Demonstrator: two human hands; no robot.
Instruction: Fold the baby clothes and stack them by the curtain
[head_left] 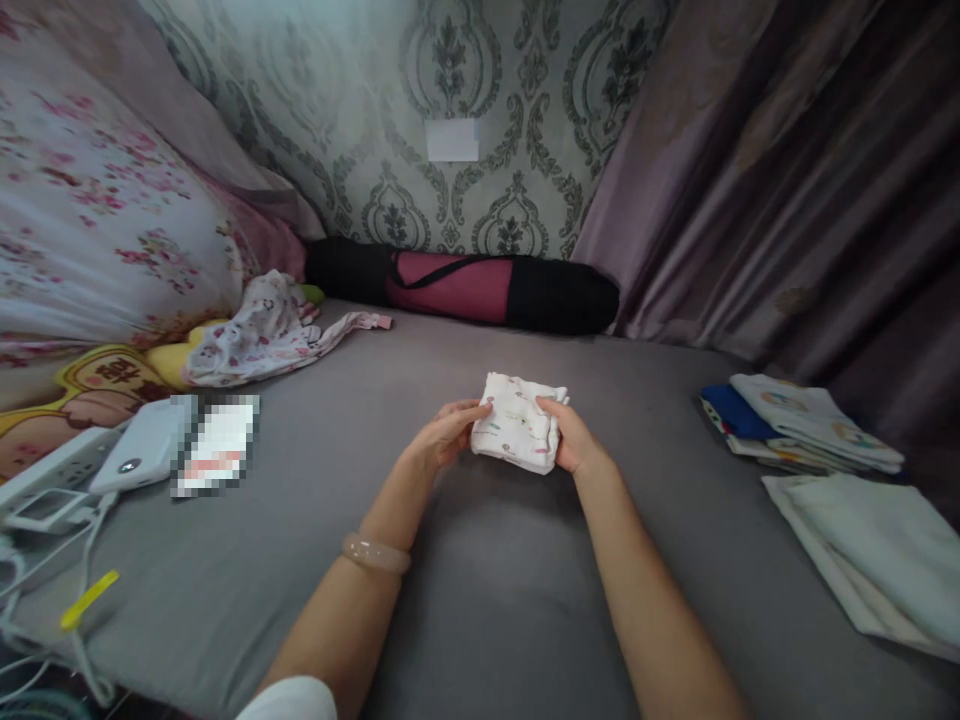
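A small folded white cloth (517, 425) with a fine coloured print is held between my two hands over the grey bed sheet. My left hand (448, 435) grips its left edge, thumb on top and fingers curled beneath. On the opposite edge my right hand (571, 438) has the same hold, its thumb pressed on the upper face. The fingers under the cloth are hidden. A pale bangle (376, 553) circles my left wrist.
At right lie folded clothes (821, 420) and a folded pale cloth (874, 550). At left are a printed garment (259, 335), a power strip (64, 470), a white device (146, 445), cables and a yellow strip (90, 600). A long black-and-maroon bag (457, 285) lies along the wall.
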